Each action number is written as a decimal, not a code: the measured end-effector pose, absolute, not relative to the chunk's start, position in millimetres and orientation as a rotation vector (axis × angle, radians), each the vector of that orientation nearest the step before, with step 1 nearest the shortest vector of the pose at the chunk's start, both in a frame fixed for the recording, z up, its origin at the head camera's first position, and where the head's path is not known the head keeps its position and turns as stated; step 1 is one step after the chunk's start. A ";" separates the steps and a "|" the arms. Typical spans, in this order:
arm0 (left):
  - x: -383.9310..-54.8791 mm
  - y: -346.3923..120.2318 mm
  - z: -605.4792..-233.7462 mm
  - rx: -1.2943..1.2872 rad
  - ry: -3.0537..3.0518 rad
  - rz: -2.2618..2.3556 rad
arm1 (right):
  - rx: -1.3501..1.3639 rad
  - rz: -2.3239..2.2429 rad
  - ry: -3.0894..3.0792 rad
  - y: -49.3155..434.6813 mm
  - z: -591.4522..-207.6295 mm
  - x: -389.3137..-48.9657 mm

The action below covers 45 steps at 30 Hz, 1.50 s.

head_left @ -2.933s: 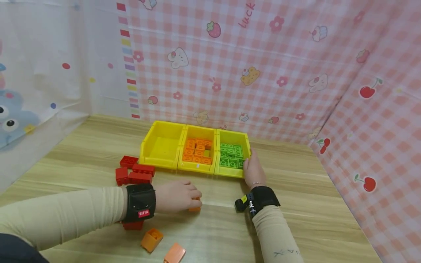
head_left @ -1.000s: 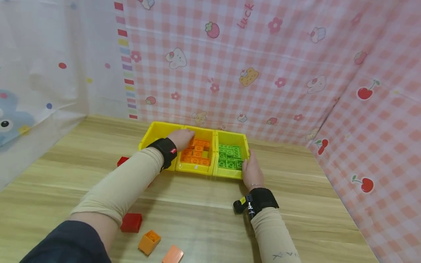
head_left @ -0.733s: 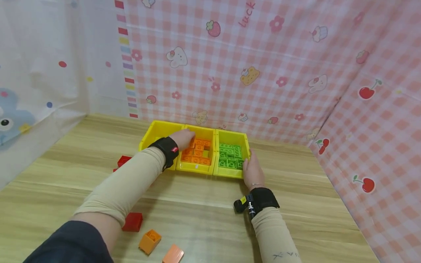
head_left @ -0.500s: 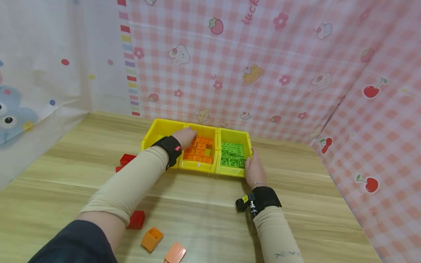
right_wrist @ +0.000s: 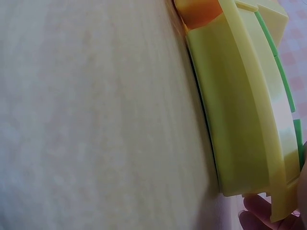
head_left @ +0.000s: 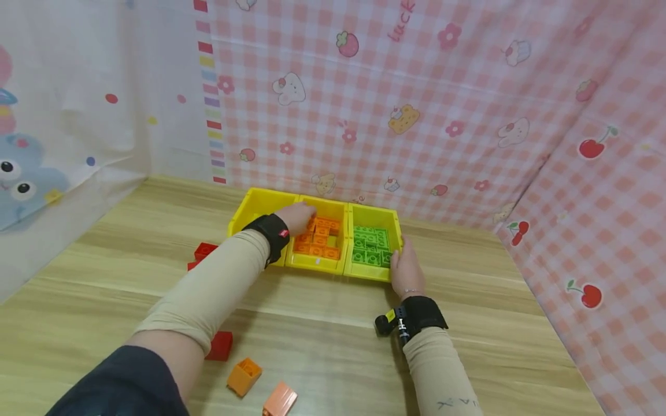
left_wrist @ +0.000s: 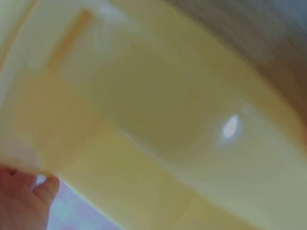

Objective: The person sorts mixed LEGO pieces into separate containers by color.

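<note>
My left hand (head_left: 296,218) reaches over the left yellow bin (head_left: 266,198), its fingertips down at the back left of the middle bin (head_left: 315,264), among orange building blocks (head_left: 317,238). Its fingertips are hidden, so whether they pinch a block does not show. In the left wrist view the left hand (left_wrist: 24,199) sits behind a yellow wall at lower left. My right hand (head_left: 407,271) grips the outer side of the right yellow bin (head_left: 366,270), which holds green building blocks (head_left: 370,242). Right fingers (right_wrist: 259,208) curl at that bin's edge in the right wrist view.
On the table, a red block (head_left: 221,345), an orange block (head_left: 244,377) and a paler orange block (head_left: 280,398) lie near the front. More red blocks (head_left: 204,251) show partly behind the left forearm. A checked cloth wall (head_left: 333,104) stands behind the bins.
From the table, where it was at an orange block, my left hand has gone up and back to the middle bin. Over the last second it barely moves. The right hand stays put.
</note>
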<state>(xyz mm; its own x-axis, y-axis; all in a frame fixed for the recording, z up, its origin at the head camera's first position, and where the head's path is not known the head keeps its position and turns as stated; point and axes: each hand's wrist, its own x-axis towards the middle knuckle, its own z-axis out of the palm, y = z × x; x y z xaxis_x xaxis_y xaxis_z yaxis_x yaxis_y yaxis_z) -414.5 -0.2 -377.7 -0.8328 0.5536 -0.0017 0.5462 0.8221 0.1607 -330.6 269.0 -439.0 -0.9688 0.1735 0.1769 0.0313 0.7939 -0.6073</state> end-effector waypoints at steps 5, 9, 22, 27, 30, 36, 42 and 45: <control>-400.6 -12.0 -373.5 1.043 2.965 0.205 | -0.159 0.948 -2.766 266.5 -437.8 -329.5; -367.4 -18.6 -365.6 1.359 3.000 0.135 | -0.161 0.948 -2.760 267.7 -435.2 -329.0; -225.9 -64.3 -371.0 1.614 2.707 -0.051 | -0.171 0.926 -2.772 268.3 -437.6 -328.2; -189.5 -79.3 -376.3 1.483 2.717 -0.168 | -0.180 0.922 -2.781 267.1 -437.9 -328.8; -177.1 -85.4 -384.2 1.423 2.712 -0.175 | -0.184 0.912 -2.781 266.5 -438.0 -328.8; -166.3 -93.3 -401.3 1.365 2.719 -0.188 | -0.182 0.914 -2.781 266.1 -437.0 -329.5; -165.7 -93.1 -404.7 1.369 2.726 -0.106 | -0.191 0.927 -2.779 265.8 -436.3 -328.4; -167.6 -91.8 -403.1 1.387 2.722 -0.028 | -0.196 0.924 -2.783 265.4 -436.9 -328.6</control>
